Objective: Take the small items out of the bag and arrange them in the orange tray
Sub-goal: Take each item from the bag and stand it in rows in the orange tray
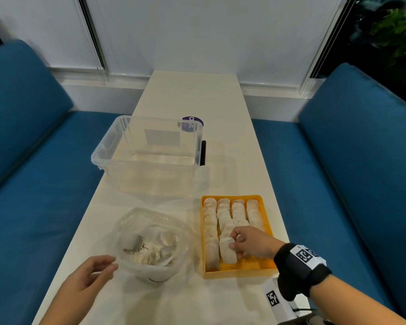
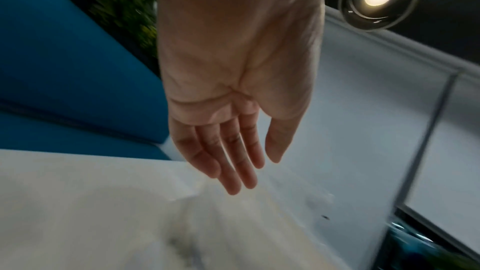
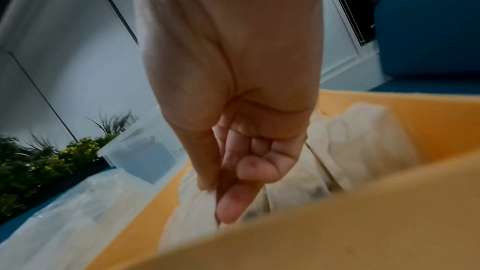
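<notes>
While the right hand (image 1: 249, 242) reaches into the near part of the orange tray (image 1: 265, 221), its thumb and fingers pinch one small white packet (image 1: 227, 253) at the near end of the second row from the left, the packet's long axis running near-to-far like the rows. One tray holds four rows of packets — the overlapping pieces are too blurred to count — and one clear bag (image 1: 151, 242) just left of it holds a loose heap more. Beside that bag the left hand (image 1: 89, 276) hovers with fingers relaxed and holding nothing, and one clear plastic tub (image 1: 148, 151) stands farther back on the white table (image 1: 197, 95).
</notes>
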A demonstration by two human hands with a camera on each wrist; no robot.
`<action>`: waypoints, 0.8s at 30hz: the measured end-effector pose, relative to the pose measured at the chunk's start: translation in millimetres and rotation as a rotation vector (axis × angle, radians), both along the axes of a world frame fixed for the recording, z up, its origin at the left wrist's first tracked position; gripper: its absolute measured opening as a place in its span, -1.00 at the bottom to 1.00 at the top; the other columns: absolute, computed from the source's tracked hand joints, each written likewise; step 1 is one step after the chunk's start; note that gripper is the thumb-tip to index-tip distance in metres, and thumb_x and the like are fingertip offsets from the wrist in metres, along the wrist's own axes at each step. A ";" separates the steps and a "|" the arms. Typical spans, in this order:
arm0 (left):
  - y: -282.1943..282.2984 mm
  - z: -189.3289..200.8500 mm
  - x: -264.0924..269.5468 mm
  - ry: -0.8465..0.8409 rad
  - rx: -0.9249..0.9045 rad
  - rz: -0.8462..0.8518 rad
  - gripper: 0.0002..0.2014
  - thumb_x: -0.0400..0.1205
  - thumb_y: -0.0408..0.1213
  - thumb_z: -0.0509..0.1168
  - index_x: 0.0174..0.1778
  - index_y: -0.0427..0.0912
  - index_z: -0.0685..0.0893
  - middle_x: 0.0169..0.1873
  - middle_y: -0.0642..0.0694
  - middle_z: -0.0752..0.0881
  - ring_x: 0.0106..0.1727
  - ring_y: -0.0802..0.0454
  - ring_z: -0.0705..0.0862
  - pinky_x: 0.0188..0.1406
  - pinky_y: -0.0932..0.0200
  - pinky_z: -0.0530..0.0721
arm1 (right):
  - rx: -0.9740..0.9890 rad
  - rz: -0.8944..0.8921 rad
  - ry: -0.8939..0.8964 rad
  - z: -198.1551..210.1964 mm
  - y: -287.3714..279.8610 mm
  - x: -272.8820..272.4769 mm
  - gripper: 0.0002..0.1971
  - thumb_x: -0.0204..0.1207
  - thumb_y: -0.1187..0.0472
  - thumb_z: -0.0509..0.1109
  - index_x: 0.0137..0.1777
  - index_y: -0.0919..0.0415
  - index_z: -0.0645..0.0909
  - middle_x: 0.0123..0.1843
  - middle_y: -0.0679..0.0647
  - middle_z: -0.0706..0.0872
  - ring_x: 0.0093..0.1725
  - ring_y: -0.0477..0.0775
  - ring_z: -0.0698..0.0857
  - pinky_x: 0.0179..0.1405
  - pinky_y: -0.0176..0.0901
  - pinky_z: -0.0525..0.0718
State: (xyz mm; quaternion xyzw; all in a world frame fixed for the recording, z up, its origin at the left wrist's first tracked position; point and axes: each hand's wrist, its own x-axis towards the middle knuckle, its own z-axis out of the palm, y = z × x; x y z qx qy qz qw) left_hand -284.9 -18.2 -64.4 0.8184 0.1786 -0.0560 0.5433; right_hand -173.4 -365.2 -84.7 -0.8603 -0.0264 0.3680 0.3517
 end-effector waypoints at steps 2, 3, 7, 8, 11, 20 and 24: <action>14.6 -10.1 -13.1 0.006 0.013 0.082 -0.92 0.58 -0.42 0.32 -0.08 -0.19 0.70 -0.10 -0.21 0.79 -0.06 -0.11 0.75 -0.20 0.23 0.65 | -0.013 0.022 0.024 -2.0 2.6 1.0 -0.96 0.61 0.19 0.32 0.01 0.09 0.51 -0.31 0.01 0.68 -0.33 -0.11 0.61 -0.18 -0.29 0.57; 20.6 -15.3 -18.8 0.011 0.021 0.123 -0.91 0.58 -0.44 0.32 -0.09 -0.22 0.70 -0.11 -0.24 0.79 -0.07 -0.17 0.74 -0.22 0.27 0.65 | -0.026 0.036 0.028 -2.6 4.2 1.9 -0.96 0.61 0.19 0.31 0.00 0.08 0.51 -0.32 0.00 0.68 -0.33 -0.13 0.61 -0.16 -0.29 0.56; 31.2 -29.2 -36.6 0.039 0.078 0.178 -0.91 0.55 -0.49 0.34 -0.15 -0.23 0.71 -0.17 -0.26 0.80 -0.22 -0.10 0.78 -0.43 0.61 0.56 | -0.074 0.075 0.035 -4.5 10.0 4.2 -0.95 0.62 0.18 0.30 -0.07 0.04 0.50 -0.35 -0.05 0.67 -0.34 -0.16 0.61 -0.14 -0.33 0.54; 31.6 -30.8 -39.4 0.040 0.089 0.173 -0.90 0.53 -0.50 0.35 -0.17 -0.23 0.72 -0.19 -0.25 0.80 -0.31 0.03 0.78 -0.41 0.63 0.56 | -0.089 0.087 0.032 -5.5 11.5 4.5 -0.93 0.62 0.18 0.30 -0.10 0.02 0.49 -0.36 -0.06 0.66 -0.35 -0.16 0.61 -0.16 -0.34 0.53; 34.0 -31.2 -42.4 0.039 0.092 0.169 -0.90 0.52 -0.52 0.36 -0.18 -0.25 0.72 -0.22 -0.25 0.80 -0.40 0.23 0.74 -0.40 0.64 0.55 | -0.137 0.078 0.003 -7.8 14.4 4.3 -0.92 0.59 0.21 0.32 -0.10 0.08 0.47 -0.37 -0.06 0.63 -0.41 -0.16 0.59 -0.25 -0.36 0.55; -1.4 0.3 -12.0 -0.002 0.148 0.013 -0.86 0.57 -0.43 0.33 -0.16 -0.09 0.72 -0.22 -0.04 0.80 -0.08 0.04 0.73 -0.24 0.54 0.59 | -0.280 -0.038 -0.207 -3.6 15.8 0.0 -0.84 0.54 0.13 0.36 0.04 0.12 0.49 -0.07 0.03 0.63 -0.13 -0.01 0.61 -0.16 -0.28 0.58; -22.3 9.3 18.2 -0.074 0.304 -0.200 -0.81 0.60 -0.36 0.31 -0.15 0.08 0.67 -0.16 0.16 0.73 -0.11 0.19 0.69 -0.19 0.63 0.55 | -0.214 0.052 -0.468 19.4 38.1 -4.7 -0.87 0.59 0.13 0.31 0.07 0.06 0.45 -0.17 -0.07 0.57 -0.24 -0.11 0.55 -0.21 -0.29 0.53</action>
